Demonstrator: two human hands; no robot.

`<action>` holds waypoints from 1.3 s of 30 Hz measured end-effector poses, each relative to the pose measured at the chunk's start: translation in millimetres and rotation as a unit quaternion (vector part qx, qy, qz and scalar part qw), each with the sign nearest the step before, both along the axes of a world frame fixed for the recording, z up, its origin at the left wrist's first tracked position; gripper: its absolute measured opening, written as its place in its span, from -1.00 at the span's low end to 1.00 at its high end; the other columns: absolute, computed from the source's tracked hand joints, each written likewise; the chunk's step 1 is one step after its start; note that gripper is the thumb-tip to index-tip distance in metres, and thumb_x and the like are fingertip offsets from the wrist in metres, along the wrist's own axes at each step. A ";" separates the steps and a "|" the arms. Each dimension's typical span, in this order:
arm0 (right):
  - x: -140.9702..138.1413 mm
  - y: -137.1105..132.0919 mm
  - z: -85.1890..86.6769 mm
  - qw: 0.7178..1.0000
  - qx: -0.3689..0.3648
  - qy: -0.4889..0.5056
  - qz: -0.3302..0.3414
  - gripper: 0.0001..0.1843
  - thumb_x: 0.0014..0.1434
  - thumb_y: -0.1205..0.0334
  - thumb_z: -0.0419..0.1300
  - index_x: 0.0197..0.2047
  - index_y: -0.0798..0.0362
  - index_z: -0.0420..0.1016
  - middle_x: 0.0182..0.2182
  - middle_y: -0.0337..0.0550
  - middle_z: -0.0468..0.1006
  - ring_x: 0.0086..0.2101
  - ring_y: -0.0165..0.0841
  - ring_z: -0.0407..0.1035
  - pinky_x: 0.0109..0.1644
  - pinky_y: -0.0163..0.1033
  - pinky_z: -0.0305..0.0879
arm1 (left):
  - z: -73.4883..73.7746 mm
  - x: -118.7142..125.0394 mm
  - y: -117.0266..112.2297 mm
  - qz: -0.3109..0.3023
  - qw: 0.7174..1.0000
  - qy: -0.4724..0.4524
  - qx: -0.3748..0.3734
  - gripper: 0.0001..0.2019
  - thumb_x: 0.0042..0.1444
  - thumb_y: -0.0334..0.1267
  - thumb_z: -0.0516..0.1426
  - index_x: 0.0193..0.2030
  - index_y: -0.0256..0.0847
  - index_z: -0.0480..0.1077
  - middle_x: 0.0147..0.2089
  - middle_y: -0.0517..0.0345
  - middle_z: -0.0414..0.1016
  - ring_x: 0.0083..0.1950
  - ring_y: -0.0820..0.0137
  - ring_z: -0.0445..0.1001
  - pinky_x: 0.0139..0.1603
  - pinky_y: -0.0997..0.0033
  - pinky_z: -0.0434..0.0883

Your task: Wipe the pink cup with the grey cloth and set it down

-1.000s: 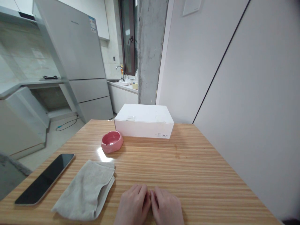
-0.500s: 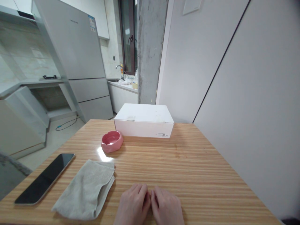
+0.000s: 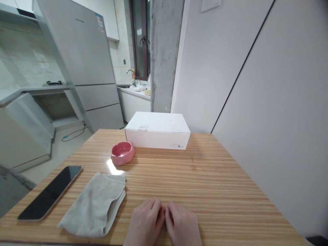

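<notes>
At the front edge of the wooden table (image 3: 217,191), my left hand (image 3: 146,220) and my right hand (image 3: 181,222) rest side by side, their inner fingers meeting in the middle. Both are loosely closed with the knuckles up, and no object shows in either. The undersides of the fingers are hidden. Nearest to my left hand lies a folded grey-green cloth (image 3: 93,205), a short way off to its left. Beyond it stands a pink ashtray (image 3: 122,153) with notches in its rim.
A black-screened phone (image 3: 51,194) lies at the table's left edge. At the back stands a closed white box (image 3: 157,131). A pale wall (image 3: 269,112) runs along the right side. Behind are a fridge (image 3: 79,54), a sink faucet (image 3: 132,76) and a concrete pillar (image 3: 165,58).
The view has tipped down very slightly, so everything sits a little higher in the picture. My hands and the objects keep their places.
</notes>
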State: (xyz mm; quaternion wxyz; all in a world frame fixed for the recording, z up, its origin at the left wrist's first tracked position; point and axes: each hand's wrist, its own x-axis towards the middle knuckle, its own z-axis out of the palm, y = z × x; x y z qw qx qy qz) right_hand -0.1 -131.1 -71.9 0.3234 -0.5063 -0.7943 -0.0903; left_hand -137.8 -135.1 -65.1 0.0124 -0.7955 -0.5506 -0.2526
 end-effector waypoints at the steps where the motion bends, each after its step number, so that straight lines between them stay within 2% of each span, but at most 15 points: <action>1: 0.0 -0.4 0.6 1.000 -0.002 0.001 0.002 -0.50 0.39 0.19 -0.33 -0.51 -0.02 0.22 -0.67 -0.29 0.41 -0.63 -0.43 0.33 -0.48 -0.30 -0.01 | 0.2 0.0 0.1 0.000 1.000 0.000 -0.002 -0.83 0.09 -0.46 0.04 -0.46 -0.13 0.23 -0.48 0.25 0.43 -0.46 0.37 0.45 -0.48 0.42 0.24; 11: 2.1 0.8 -2.3 0.999 -0.028 0.000 0.017 -0.56 0.36 0.24 -0.26 -0.50 -0.04 0.24 -0.64 -0.30 0.42 -0.61 -0.40 0.35 -0.48 -0.29 0.00 | -0.5 -0.8 -0.5 0.001 1.000 0.007 -0.004 -0.84 0.11 -0.44 0.04 -0.46 -0.13 0.24 -0.49 0.24 0.43 -0.46 0.36 0.45 -0.49 0.41 0.24; 20: 1.4 0.9 -1.4 1.000 -0.006 -0.003 0.016 -0.56 0.35 0.26 -0.26 -0.52 -0.04 0.22 -0.66 -0.31 0.40 -0.63 -0.41 0.32 -0.49 -0.29 -0.02 | 2.5 0.1 0.6 0.001 1.000 0.026 -0.004 -0.84 0.10 -0.44 0.05 -0.47 -0.14 0.25 -0.50 0.23 0.44 -0.47 0.35 0.46 -0.50 0.41 0.25; 31: 3.8 0.5 -4.9 0.999 -0.030 0.001 0.031 -0.62 0.32 0.28 -0.20 -0.50 -0.03 0.22 -0.63 -0.31 0.41 -0.60 -0.41 0.34 -0.48 -0.31 0.00 | -0.9 -0.3 1.5 -0.002 0.999 0.024 -0.029 -0.84 0.10 -0.45 0.06 -0.46 -0.14 0.28 -0.47 0.23 0.45 -0.43 0.34 0.47 -0.47 0.38 0.27; 39: 2.9 1.1 -5.2 1.000 -0.012 0.004 0.026 -0.61 0.33 0.28 -0.22 -0.51 -0.03 0.21 -0.64 -0.31 0.40 -0.62 -0.41 0.33 -0.49 -0.31 0.00 | 2.7 0.0 1.0 -0.002 0.999 0.018 -0.042 -0.84 0.09 -0.45 0.06 -0.45 -0.14 0.30 -0.46 0.23 0.46 -0.42 0.33 0.47 -0.46 0.39 0.27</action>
